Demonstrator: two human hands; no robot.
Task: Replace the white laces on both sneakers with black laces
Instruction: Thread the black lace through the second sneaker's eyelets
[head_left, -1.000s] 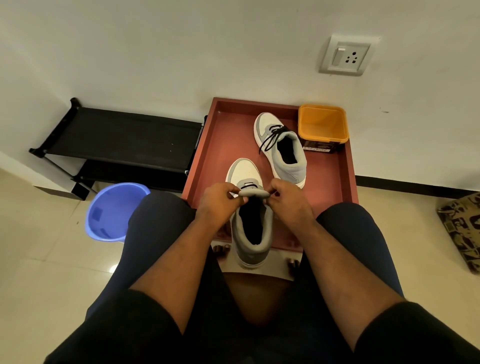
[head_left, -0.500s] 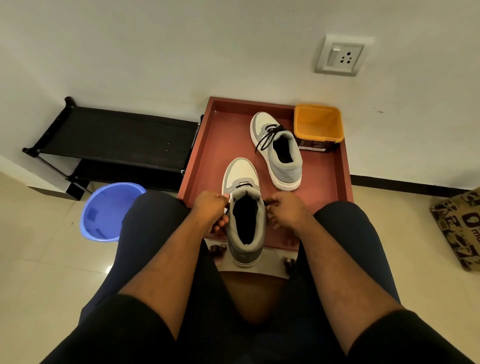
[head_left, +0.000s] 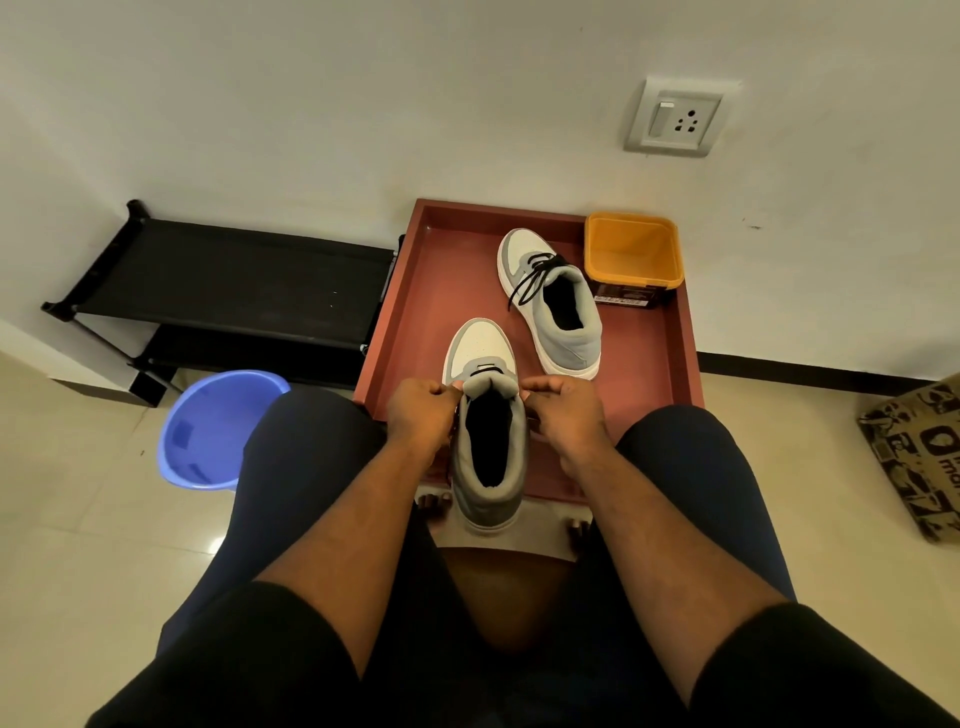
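- The red tray (head_left: 410, 291) sits on the floor against the wall, between the person's knees; it holds two grey-and-white sneakers and one orange tub.
- The near sneaker (head_left: 480, 353) stands at the tray's near edge, toe to the wall, heel overhanging toward the person; one short black lace bar shows across its lowest eyelets.
- The left hand (head_left: 423, 413) is curled on the near sneaker's left collar, fingertips pinched at the tongue's left edge; what it pinches is too small to tell.
- The right hand (head_left: 563, 410) is curled on the right collar, thumb and forefinger closed beside the tongue; whether they grip a lace end cannot be told.
- The two hands are apart, one on each side of the shoe mouth.
- The far sneaker (head_left: 563, 322) lies deeper in the tray, angled right, with a black lace (head_left: 532, 275) threaded and its ends loose over the side.
- The tub (head_left: 631, 254) stands in the tray's far right corner, just beside the far sneaker; nothing shows inside it.
- One blue basin (head_left: 208, 431) sits on the floor to the left, near a black rack (head_left: 223, 270).
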